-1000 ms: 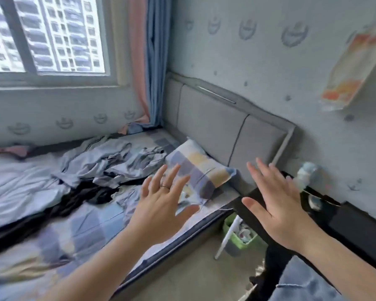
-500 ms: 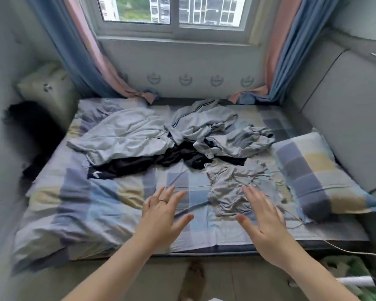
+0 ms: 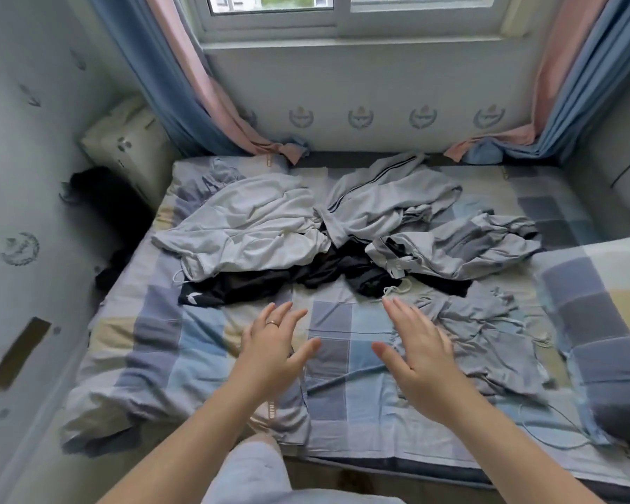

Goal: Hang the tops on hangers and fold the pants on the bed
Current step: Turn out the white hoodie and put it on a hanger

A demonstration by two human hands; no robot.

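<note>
A heap of clothes lies across the far half of the checked bed (image 3: 211, 343). It holds a light grey top (image 3: 244, 227) at the left, a grey garment with dark stripes (image 3: 386, 198) in the middle, a darker grey garment (image 3: 466, 245) at the right, a black garment with a white logo (image 3: 270, 285) underneath, and a crumpled grey garment (image 3: 488, 332) nearer me at the right. My left hand (image 3: 273, 351) and my right hand (image 3: 415, 351) hover over the bare sheet in front of the heap, fingers straight and spread, holding nothing. No hangers are in view.
A checked pillow (image 3: 604, 321) lies at the bed's right end. A pale cushion (image 3: 131, 147) and dark cloth (image 3: 102, 198) fill the left corner by the wall. Blue and pink curtains (image 3: 204, 92) hang beside the window at the far side. A thin white cable (image 3: 557, 434) trails over the near right sheet.
The view has swung left from the headboard and nightstand to face the bed squarely and has come closer. Both hands stay open, now held nearer the heap of clothes.
</note>
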